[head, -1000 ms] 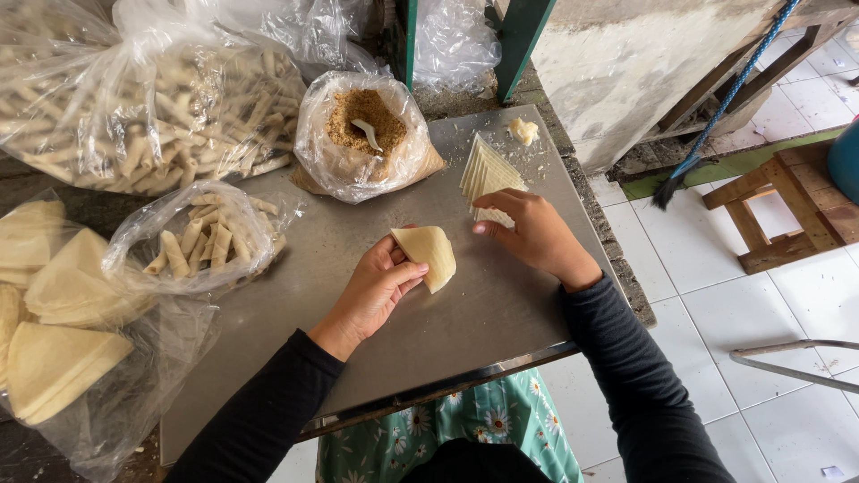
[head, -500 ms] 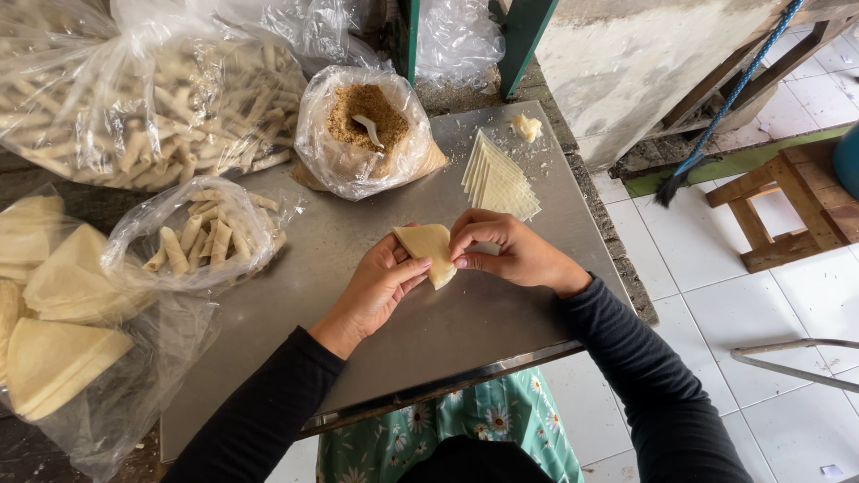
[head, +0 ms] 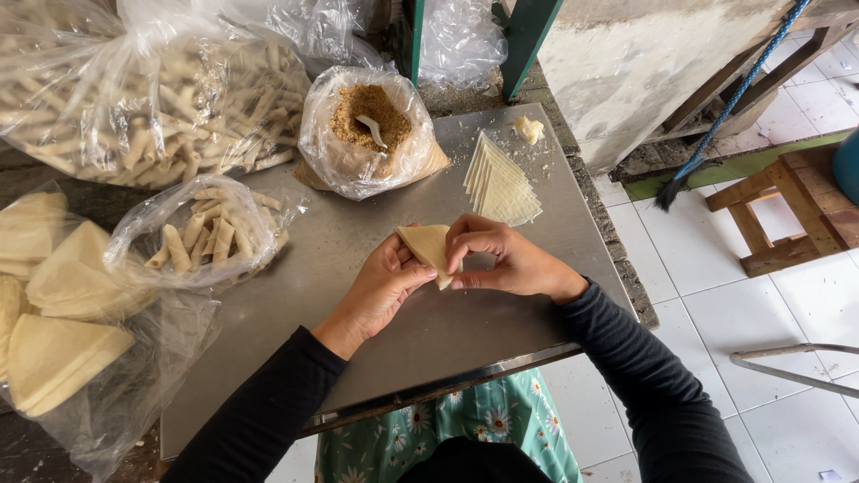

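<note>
Steel table point(head: 358, 295), clear crumb bag point(head: 369, 134)

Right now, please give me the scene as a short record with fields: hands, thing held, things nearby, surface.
left hand: left hand supports the pastry wrapper from below
right hand: right hand pinches the wrapper's edge with its fingers
nearby: stack of triangular wrappers; open bag of brown filling with a spoon; bag of finished rolls
surface: metal table
</note>
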